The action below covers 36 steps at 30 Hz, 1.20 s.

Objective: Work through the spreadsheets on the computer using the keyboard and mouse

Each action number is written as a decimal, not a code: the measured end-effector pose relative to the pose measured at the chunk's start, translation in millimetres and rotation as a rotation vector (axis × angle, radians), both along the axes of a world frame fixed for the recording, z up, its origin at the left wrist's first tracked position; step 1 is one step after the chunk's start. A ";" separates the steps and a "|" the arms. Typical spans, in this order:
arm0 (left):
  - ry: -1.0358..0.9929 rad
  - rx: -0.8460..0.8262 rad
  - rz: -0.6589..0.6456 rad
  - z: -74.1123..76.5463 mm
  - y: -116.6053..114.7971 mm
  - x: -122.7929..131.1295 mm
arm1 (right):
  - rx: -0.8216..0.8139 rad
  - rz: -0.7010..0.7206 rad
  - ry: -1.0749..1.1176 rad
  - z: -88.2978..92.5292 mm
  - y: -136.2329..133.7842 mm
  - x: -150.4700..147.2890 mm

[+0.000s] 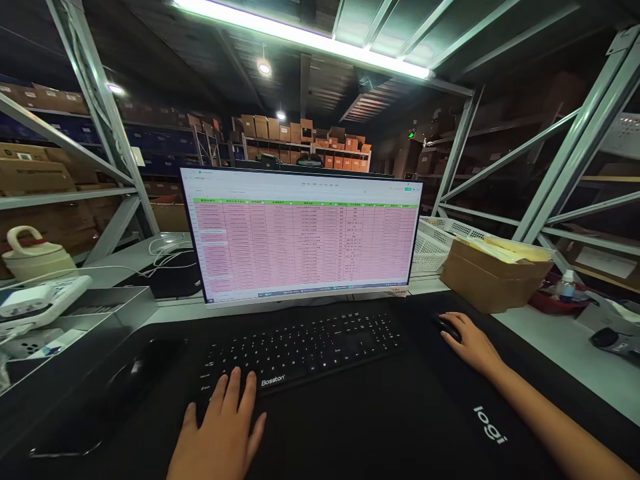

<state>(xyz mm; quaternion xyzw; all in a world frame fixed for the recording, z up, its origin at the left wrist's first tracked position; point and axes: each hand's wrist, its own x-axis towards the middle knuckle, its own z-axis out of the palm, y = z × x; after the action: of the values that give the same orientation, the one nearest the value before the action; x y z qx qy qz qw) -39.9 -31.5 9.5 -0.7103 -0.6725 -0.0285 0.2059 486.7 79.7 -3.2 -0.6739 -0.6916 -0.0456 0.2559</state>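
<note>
My left hand (220, 433) lies flat with fingers spread on the left end of a black keyboard (305, 347). My right hand (470, 343) is cupped over a black mouse (446, 327) to the right of the keyboard. Both rest on a wide black desk mat (400, 413) with white lettering. Behind the keyboard stands a monitor (303, 233) showing a pink spreadsheet with a green header row.
An open cardboard box (493, 273) and a white mesh basket (435, 243) sit right of the monitor. A clear tray (75, 327) with small devices and a cream kettle (35, 257) are at the left. Metal shelving (565, 167) with boxes surrounds the desk.
</note>
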 end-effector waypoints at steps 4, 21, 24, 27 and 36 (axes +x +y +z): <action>-0.013 0.000 -0.005 -2.1 0.8 -1.5 | -0.002 0.014 -0.001 0.7 -0.4 0.1; 0.041 0.006 -0.012 -17.0 4.5 -11.0 | -0.017 0.042 -0.023 -1.3 2.3 3.9; 0.050 -0.004 -0.007 -17.3 5.3 -12.1 | -0.018 0.041 -0.023 -1.5 3.0 4.0; 0.065 -0.015 -0.006 -17.1 6.6 -11.9 | -0.018 0.042 -0.021 -1.9 3.7 3.8; 0.073 -0.010 -0.006 -18.4 7.3 -11.5 | -0.018 0.053 -0.007 -3.3 4.2 4.0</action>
<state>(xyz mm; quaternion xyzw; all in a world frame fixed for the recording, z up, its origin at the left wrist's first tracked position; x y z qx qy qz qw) -51.4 -24.2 -8.9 -0.7138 -0.6626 0.0003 0.2267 490.6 83.9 -6.5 -0.6575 -0.7104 -0.0353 0.2485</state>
